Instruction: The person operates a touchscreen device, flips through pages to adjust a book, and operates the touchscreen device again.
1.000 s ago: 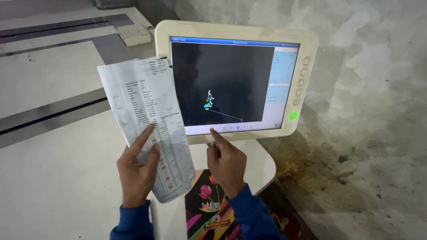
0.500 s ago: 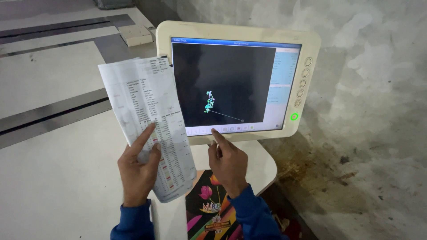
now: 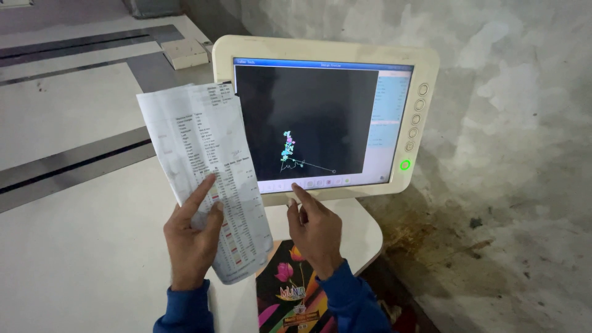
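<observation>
- The left hand (image 3: 190, 246) grips a long printed sheet (image 3: 206, 197) left of the monitor (image 3: 327, 117); fingers folded round the paper's lower half, the index laid straight up its face.
- The sheet's top right corner overlaps the monitor's left bezel and the edge of the screen; its lower end hangs below the monitor's bottom edge.
- The right hand (image 3: 316, 228) holds nothing: index stretched out, its tip touching the pale button strip along the bottom of the screen, the other fingers loosely curled.
- Under the monitor a rounded white shelf (image 3: 357, 231) ends just right of the right hand; below the hand a dark flowered booklet (image 3: 290, 290) lies at the shelf's near edge.
- Left of the monitor a wide white table (image 3: 74, 246) with dark grooves runs out of view, open space.
- Right of the monitor a rough grey wall (image 3: 512, 154) stands close, stained low down, little room there.
- Against the picture half a second ago, both hands and the sheet sit much as they did, the fingertip at the same spot on the strip; the small coloured figure on the dark screen looks slightly altered.
</observation>
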